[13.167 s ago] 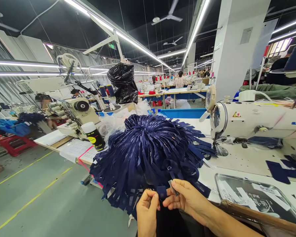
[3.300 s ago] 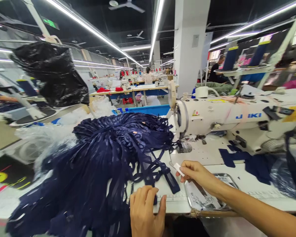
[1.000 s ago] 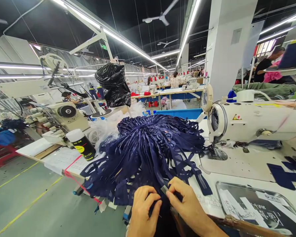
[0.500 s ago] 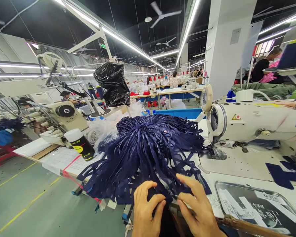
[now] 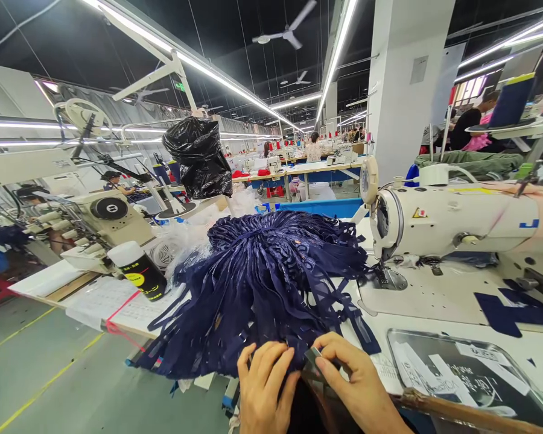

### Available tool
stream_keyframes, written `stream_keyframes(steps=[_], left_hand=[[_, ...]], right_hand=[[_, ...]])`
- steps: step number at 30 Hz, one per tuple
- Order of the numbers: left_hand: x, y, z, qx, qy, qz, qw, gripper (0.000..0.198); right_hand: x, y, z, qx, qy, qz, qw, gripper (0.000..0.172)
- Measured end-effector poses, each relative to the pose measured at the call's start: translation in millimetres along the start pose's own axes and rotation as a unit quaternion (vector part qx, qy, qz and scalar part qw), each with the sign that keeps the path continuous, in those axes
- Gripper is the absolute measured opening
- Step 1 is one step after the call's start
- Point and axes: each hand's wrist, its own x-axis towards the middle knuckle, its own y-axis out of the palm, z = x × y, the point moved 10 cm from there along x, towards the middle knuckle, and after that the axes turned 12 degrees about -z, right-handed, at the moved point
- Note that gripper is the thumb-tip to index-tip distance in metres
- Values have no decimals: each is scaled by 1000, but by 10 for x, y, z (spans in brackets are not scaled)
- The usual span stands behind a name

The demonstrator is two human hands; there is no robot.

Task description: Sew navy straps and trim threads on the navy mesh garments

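A big heap of navy blue fabric strips (image 5: 262, 283) lies over the front of the sewing table (image 5: 434, 313) and hangs over its edge. Both hands work at the heap's near end. My left hand (image 5: 262, 386) has its fingers curled down on a navy strip end. My right hand (image 5: 353, 386) pinches a small grey label (image 5: 314, 358) against that same strip end, thumb and forefinger closed. The white sewing machine (image 5: 457, 220) stands to the right, apart from both hands.
A metal tray (image 5: 461, 377) with paper labels sits at the front right. Navy cut pieces (image 5: 507, 310) lie by the machine. A black bottle (image 5: 138, 274) and papers are at left. A black bag (image 5: 199, 157) hangs above. Other workers sit at distant tables.
Half a second ago my fingers were spread over the strips; now both hands have closed again on a strip end and the label. The view has shifted slightly to the right.
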Motion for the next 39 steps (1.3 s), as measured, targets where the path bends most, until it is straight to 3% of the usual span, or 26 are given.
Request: stream_keyframes(steps=[5,8,11,16,23,28,34,39], left_hand=[[112,-29,-25,-34,-47,-8,998,13],[139,-6,-45,-53,-63,2,997,14],[122,7,-16,-65,-80,8,995,14],[133,25,3,-81,-94,20,992,14],[186,24,-63,-86,-75,22,993,16],[180,14,-67,-65,-57,12,996,15],[180,139,-109,-82,-47,32,995,17],[99,87,-50,-75,-26,11,997,15]], right_hand=[[-87,-52,116,-58,-135,-105,984,17],[-187,6,131,-99,-222,-116,963,16],[-231,15,110,-100,-250,-110,957,15],[-135,-70,85,-40,-172,-100,979,15],[-118,-33,17,-122,-202,-82,968,16],[-117,-203,17,-83,-147,-101,981,13],[-64,-9,55,14,-17,43,999,17],[0,22,-82,15,41,51,998,23]])
